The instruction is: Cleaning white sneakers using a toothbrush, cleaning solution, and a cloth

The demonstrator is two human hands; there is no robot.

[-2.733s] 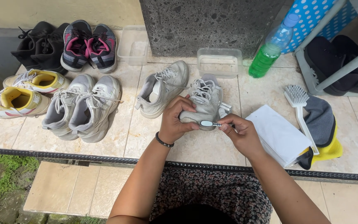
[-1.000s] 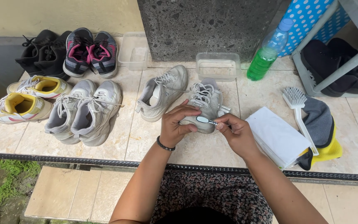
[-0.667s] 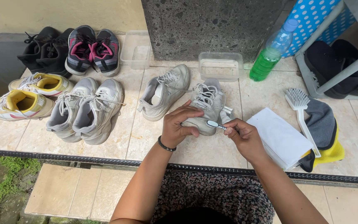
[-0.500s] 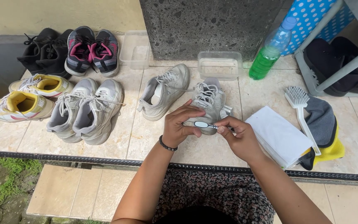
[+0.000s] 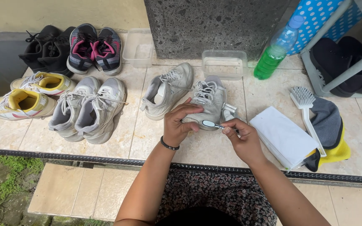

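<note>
On the tiled ledge (image 5: 118, 142) before the seated person, nine shoes are visible in all. Along the left stand two black shoes (image 5: 40, 48), two pink-and-black trainers (image 5: 94, 48), two yellow-and-white trainers (image 5: 28, 94) and two grey trainers (image 5: 89, 109), each pair side by side. One more pale grey trainer (image 5: 166, 90) lies apart, toe toward the person, just left of the grey shoe (image 5: 208, 98) being worked on. Further items: two clear plastic tubs, one (image 5: 137, 48) beside the pink pair and one (image 5: 225, 63) behind the worked shoe; one plastic bottle (image 5: 275, 54) of green liquid; one white scrubbing brush (image 5: 308, 115) lying across a grey-and-yellow cloth (image 5: 332, 134); one folded white cloth (image 5: 283, 136).

Left hand (image 5: 180, 125): grip closed round the near end of the grey shoe, thumb on top, fingers wrapped over its left side; a dark bracelet (image 5: 169, 145) sits at the wrist. Right hand (image 5: 241, 140): grip pinched on the handle of a small toothbrush (image 5: 211, 124), whose head points left and rests against the shoe's near edge, between the two hands. The shoe stands on the ledge, laces up, its toe end pointing away toward the stone pillar (image 5: 214, 23); it lies directly ahead of both hands, touching the left and met by the brush head from the right.
</note>
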